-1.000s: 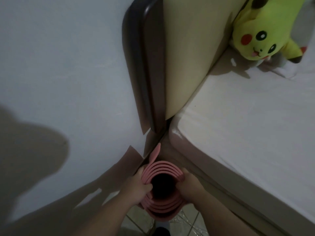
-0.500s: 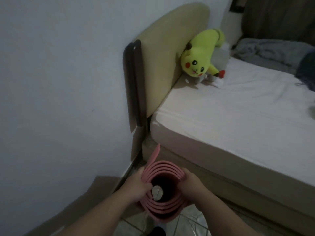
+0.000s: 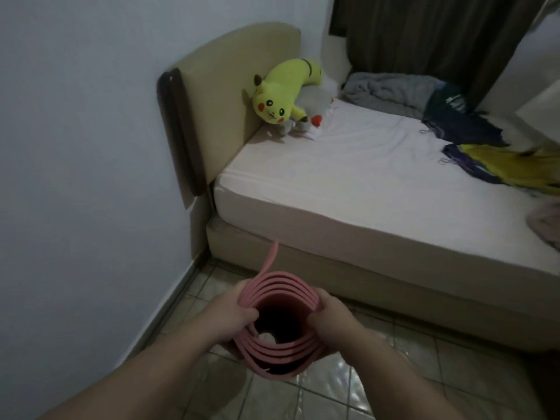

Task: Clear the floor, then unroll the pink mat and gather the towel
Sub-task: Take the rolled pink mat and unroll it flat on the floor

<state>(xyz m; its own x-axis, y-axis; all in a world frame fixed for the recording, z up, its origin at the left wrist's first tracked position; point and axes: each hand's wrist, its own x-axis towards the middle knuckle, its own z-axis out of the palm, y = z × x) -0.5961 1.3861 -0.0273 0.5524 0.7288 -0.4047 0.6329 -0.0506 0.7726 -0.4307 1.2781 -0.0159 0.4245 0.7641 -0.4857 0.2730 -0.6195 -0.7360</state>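
Observation:
A rolled pink mat [image 3: 280, 353] stands on end in front of me, and I look down into its dark hollow core. Its loose outer edge sticks up toward the bed. My left hand [image 3: 233, 313] grips the roll's left rim, thumb inside the opening. My right hand [image 3: 331, 316] grips the right rim the same way. A crumpled grey cloth [image 3: 385, 89], possibly a towel, lies at the far side of the bed [image 3: 363, 183].
Tiled floor [image 3: 348, 386] runs below the mat. A white wall [image 3: 75, 177] closes the left side. The bed fills the right, with a beige headboard [image 3: 230, 95], a yellow plush toy [image 3: 281, 95], dark and yellow clothes [image 3: 491, 147], and a dark curtain [image 3: 424, 34] behind.
My view has pulled back and swung right, away from the wall corner, revealing the whole bed. Both hands keep their grip on the mat, which has come away from the headboard gap.

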